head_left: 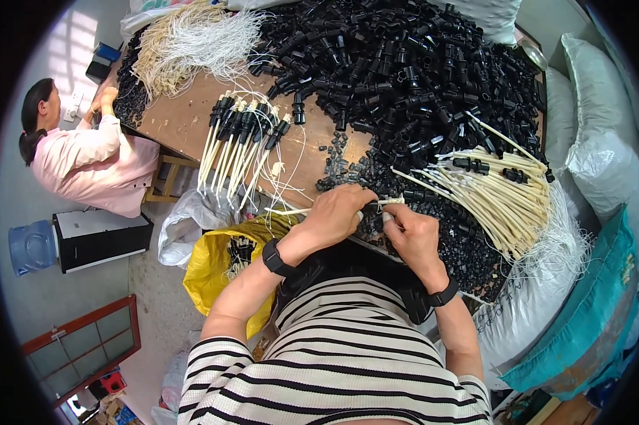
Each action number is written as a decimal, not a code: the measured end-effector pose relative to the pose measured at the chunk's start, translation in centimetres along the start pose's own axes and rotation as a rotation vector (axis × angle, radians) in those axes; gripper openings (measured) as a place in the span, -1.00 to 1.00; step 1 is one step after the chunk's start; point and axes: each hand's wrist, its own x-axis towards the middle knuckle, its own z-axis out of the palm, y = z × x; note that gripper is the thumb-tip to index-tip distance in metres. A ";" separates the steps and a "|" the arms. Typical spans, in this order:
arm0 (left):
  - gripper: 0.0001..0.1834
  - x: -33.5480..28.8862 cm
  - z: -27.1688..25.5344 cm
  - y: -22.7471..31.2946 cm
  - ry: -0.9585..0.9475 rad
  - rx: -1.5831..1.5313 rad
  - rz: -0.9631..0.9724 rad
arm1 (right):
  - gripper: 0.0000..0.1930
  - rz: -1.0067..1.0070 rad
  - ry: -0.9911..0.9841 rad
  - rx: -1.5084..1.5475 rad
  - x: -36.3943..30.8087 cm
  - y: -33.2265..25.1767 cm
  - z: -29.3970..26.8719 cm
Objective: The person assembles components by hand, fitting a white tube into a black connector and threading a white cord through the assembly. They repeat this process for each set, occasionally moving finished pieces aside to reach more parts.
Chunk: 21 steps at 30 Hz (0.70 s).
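My left hand (pixel 337 211) is closed around a thin cream rod (pixel 291 212), which lies crosswise just over the near edge of the table. At the rod's right end, where some white string shows, the thumb and fingers of my right hand (pixel 413 232) are pinched together. The exact grip there is partly hidden. Beneath and around both hands spread small black plastic pieces (pixel 468 251). To the right lies a thick bundle of cream rods (pixel 500 202) with white strings trailing from it. Left of my hands, several rods with black sleeves (pixel 243 124) lie in a row.
A large heap of black plastic fittings (pixel 404 64) covers the table's far side, beside a pile of white strings (pixel 213 39). A yellow bag (pixel 209 265) hangs open near my left forearm. Filled sacks (pixel 602 134) stand at the right. Another person (pixel 86 156) sits at the left.
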 end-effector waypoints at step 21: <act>-0.58 0.1 0.0 -0.5 -0.006 -0.073 -0.035 | -0.88 -0.050 0.018 -0.043 0.0 -0.2 -1.2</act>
